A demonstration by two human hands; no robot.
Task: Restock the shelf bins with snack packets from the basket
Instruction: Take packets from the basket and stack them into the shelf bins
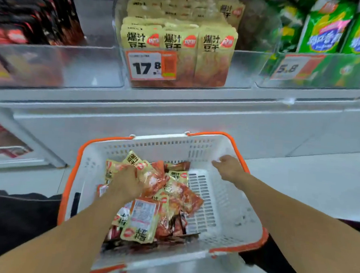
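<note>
A: Entry, left to right. At 10 o'clock a clear bin (53, 61) of dark red packets (35, 14) is noted, blurred. At 12 o'clock the middle bin (241, 68) is seen holding the yellow snack packets (180, 40), three across the front row, more rows behind; total not countable. A price tag (150, 65) reading 17.8 is fixed to its front. At 2 o'clock a third bin (324, 71) with two green bags (326, 25) and a 5.8 tag (293, 68) is recorded.

B: And below?

A: One white basket (233, 212) with orange handles is logged at 6 o'clock. Loose packets (143, 220) of the same yellow kind are heaped in its left half; roughly ten, overlap prevents an exact count. The left hand (126, 185) is curled down into the heap, fingers closed round a packet (150, 176). The right hand (229, 167) is placed at the basket's right rim; the fingers are bent, but whether the rim is gripped cannot be told.

B: Step?

A: Pick-up is judged in hand. Next, the gripped packet is to be lifted toward 12 o'clock and slotted upright into the middle bin.
</note>
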